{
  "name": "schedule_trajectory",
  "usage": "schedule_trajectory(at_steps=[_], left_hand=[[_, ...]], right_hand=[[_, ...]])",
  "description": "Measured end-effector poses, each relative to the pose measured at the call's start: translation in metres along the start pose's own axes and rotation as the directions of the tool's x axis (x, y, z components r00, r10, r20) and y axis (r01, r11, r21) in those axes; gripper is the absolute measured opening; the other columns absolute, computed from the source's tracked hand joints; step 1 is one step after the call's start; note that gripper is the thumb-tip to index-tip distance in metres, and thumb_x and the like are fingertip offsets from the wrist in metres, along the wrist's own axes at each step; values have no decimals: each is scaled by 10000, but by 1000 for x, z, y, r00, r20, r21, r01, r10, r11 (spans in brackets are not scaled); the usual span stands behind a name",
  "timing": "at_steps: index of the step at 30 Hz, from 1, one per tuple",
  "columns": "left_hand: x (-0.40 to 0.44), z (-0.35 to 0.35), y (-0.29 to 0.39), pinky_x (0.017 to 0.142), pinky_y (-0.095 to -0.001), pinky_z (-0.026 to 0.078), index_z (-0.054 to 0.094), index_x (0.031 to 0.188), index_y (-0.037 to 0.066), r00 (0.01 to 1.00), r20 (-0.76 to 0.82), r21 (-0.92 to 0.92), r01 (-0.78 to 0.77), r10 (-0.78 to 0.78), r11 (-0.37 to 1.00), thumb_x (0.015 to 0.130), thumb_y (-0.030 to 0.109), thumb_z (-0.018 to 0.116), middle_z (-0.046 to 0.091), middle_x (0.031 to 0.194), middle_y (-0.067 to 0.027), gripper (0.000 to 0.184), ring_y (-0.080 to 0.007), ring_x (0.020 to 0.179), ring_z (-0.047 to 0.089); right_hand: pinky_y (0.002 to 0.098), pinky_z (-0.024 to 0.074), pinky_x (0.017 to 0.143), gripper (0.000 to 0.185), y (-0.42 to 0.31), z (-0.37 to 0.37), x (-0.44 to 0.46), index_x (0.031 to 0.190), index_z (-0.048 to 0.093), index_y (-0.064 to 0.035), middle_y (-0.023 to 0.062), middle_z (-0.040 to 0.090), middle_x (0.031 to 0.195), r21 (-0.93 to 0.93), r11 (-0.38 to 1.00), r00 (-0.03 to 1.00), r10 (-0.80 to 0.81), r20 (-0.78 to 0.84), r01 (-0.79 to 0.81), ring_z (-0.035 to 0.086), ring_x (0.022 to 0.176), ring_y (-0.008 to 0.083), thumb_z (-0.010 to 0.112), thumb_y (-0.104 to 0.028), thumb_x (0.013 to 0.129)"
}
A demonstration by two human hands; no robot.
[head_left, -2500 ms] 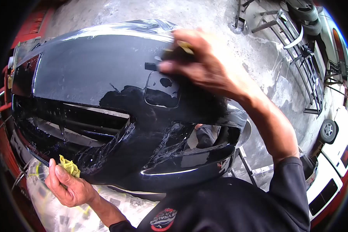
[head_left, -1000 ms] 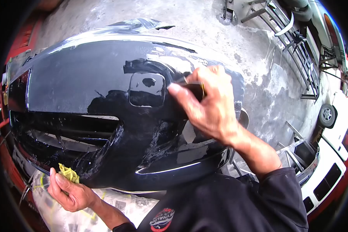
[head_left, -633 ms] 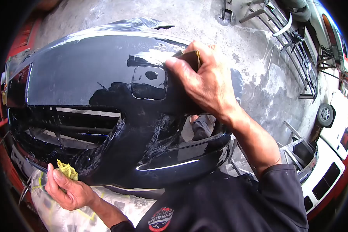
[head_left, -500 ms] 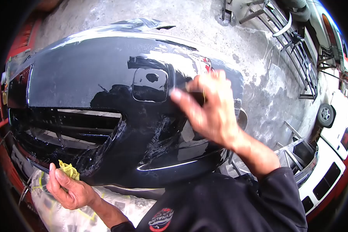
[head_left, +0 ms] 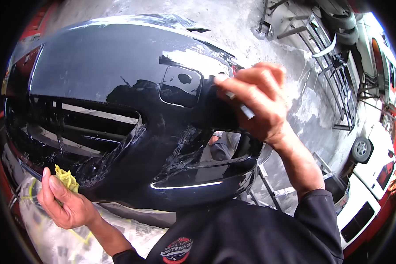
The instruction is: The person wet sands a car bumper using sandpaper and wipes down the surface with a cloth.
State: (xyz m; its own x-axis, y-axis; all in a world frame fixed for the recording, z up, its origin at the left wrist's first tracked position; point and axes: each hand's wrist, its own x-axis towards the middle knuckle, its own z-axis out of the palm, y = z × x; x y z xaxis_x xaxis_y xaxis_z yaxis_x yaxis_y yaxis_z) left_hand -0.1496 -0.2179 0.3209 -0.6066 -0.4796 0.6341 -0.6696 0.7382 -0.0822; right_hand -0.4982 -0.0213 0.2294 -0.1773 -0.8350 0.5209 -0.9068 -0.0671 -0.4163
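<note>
A glossy black car bumper (head_left: 149, 127), wet-looking with dull grey patches, lies in front of me. A rounded-square outline (head_left: 180, 86) marks its upper face. Near the right end of that face, my right hand (head_left: 262, 99) is closed with fingers bent. Small pale, flat-looking bits show beneath its fingers, but I cannot make out what they are. At the lower left, my left hand (head_left: 66, 202) grips a crumpled yellow cloth (head_left: 66, 177) beside the bumper's lower edge.
Under the bumper is a support wrapped in taped, paper-covered plastic (head_left: 44, 220). Metal frames (head_left: 328, 66) stand on the grey concrete floor (head_left: 233, 17) to the right. A white vehicle (head_left: 374, 176) and a loose-looking wheel (head_left: 361, 149) are farther right.
My right hand has moved right, away from the square outline, and its fingers look more curled. The left hand keeps the yellow cloth. The whole view has shifted slightly.
</note>
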Motion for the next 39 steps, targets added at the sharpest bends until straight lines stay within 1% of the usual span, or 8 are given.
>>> schedule_trajectory(at_steps=[2, 5, 10, 16, 20, 22, 26, 39], left_hand=[[-2, -1, -2, 693, -306, 547, 736, 1090, -75, 1000, 4, 6, 16, -16, 1000, 1026, 52, 668, 769, 1006, -120, 158, -186, 777, 652], [-2, 1, -3, 685, -298, 545, 736, 1093, -76, 1000, -8, -8, 22, -22, 1000, 1019, 30, 670, 768, 1007, -118, 146, -178, 773, 651], [-5, -1, -9, 714, -291, 542, 737, 1110, -81, 999, 7, -18, 43, -43, 999, 1019, 19, 666, 767, 1028, -127, 153, -166, 800, 653], [-8, -1, -11, 817, -308, 558, 734, 1126, -75, 992, 16, -61, 125, -124, 990, 1028, 32, 661, 776, 1080, -140, 163, -180, 873, 687], [-6, -2, -13, 862, -311, 563, 727, 1133, -76, 986, 39, -53, 165, -163, 985, 1031, 45, 660, 777, 1096, -145, 171, -188, 904, 698], [-9, -2, -15, 877, -303, 564, 728, 1143, -72, 982, 38, -84, 189, -186, 978, 1034, 48, 659, 775, 1109, -142, 177, -173, 922, 697], [-10, -1, -15, 882, -296, 565, 732, 1158, -69, 974, 23, -113, 228, -227, 967, 1034, 50, 658, 774, 1114, -137, 186, -153, 930, 692], [-8, 0, -15, 873, -287, 569, 750, 1141, -52, 976, 18, -104, 216, -215, 971, 1028, 69, 675, 779, 1109, -121, 182, -147, 935, 697]], right_hand=[[421, 465, 954, 563, 2, -2, -5, 1248, 714, -110, 34, 672, 1079, 66, 993, 982, -107, 158, 98, 598, 1032, 291, 802, -84, 692], [411, 486, 948, 531, 6, -7, -10, 1246, 716, -100, 41, 672, 1097, 140, 984, 961, -142, 239, 110, 606, 1038, 299, 822, -102, 726], [407, 511, 930, 414, 35, -1, 10, 1199, 738, -103, 71, 684, 1127, 119, 953, 937, -296, 183, 278, 623, 1051, 289, 797, -124, 790], [432, 488, 973, 564, 56, 9, 19, 1220, 754, -155, 50, 672, 1166, 306, 925, 927, -301, 224, 226, 575, 1139, 307, 833, -76, 667], [446, 455, 1009, 444, 55, 14, 30, 1156, 748, -131, 57, 656, 1203, 436, 863, 888, -389, 245, 257, 551, 1179, 325, 768, -28, 725], [453, 443, 991, 332, 46, 12, 37, 1117, 738, -112, 51, 638, 1145, 464, 830, 839, -467, 278, 308, 558, 1156, 318, 709, -153, 788], [427, 469, 945, 407, 59, 11, 46, 1132, 763, -143, 35, 665, 1118, 430, 811, 807, -531, 259, 395, 576, 1062, 301, 812, -198, 732], [360, 482, 803, 330, 24, 9, 43, 1133, 752, -95, 43, 648, 998, 459, 836, 831, -466, 304, 301, 583, 905, 238, 791, -164, 813]])
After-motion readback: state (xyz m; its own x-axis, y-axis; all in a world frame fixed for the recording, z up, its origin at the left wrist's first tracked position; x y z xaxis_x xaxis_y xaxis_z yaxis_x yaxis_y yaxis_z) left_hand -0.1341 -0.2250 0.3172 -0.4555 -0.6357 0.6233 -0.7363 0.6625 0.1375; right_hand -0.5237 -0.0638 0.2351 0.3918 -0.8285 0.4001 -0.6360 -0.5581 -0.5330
